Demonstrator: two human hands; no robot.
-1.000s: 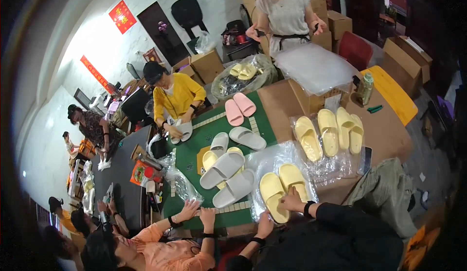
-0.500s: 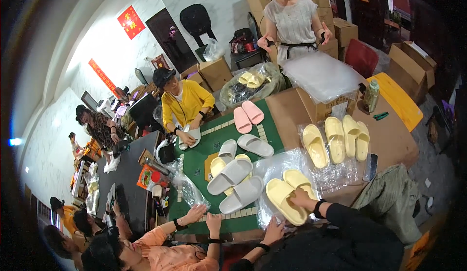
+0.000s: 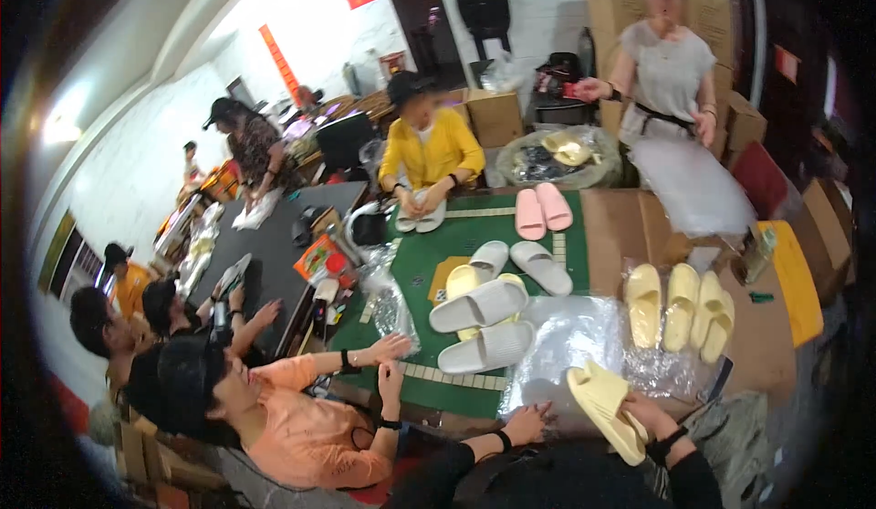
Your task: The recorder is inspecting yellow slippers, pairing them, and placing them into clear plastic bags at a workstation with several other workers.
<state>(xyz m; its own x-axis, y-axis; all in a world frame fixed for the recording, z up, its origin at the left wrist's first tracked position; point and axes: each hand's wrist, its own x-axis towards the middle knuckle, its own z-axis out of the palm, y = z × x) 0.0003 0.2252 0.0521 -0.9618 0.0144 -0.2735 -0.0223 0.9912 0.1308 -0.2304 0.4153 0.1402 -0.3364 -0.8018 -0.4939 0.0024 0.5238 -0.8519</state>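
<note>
My right hand (image 3: 646,410) grips a pair of pale yellow slippers (image 3: 598,401), pressed together and tilted, at the near edge of the table. Flat clear plastic bags (image 3: 566,340) lie just beyond them. My left hand (image 3: 527,424) rests at the near edge of these bags, fingers stretched out and holding nothing. To the left, several grey slippers (image 3: 484,346) lie heaped over yellow ones on a green mat (image 3: 429,386). More yellow slippers (image 3: 682,306) stand in a row on clear plastic to the right.
Pink slippers (image 3: 542,209) lie at the mat's far edge. Beside my left arm sits a person in orange (image 3: 301,431); across the table is one in yellow (image 3: 433,155). At far right a standing person in grey (image 3: 671,80) is by plastic sheets (image 3: 689,185). A dark table (image 3: 265,267) adjoins on the left.
My right hand has brought the two yellow slippers together and lifted them off the bags, turning them. My left hand stays by the bags. The view has swung left, and the grey-clad person's plastic sheets have shifted.
</note>
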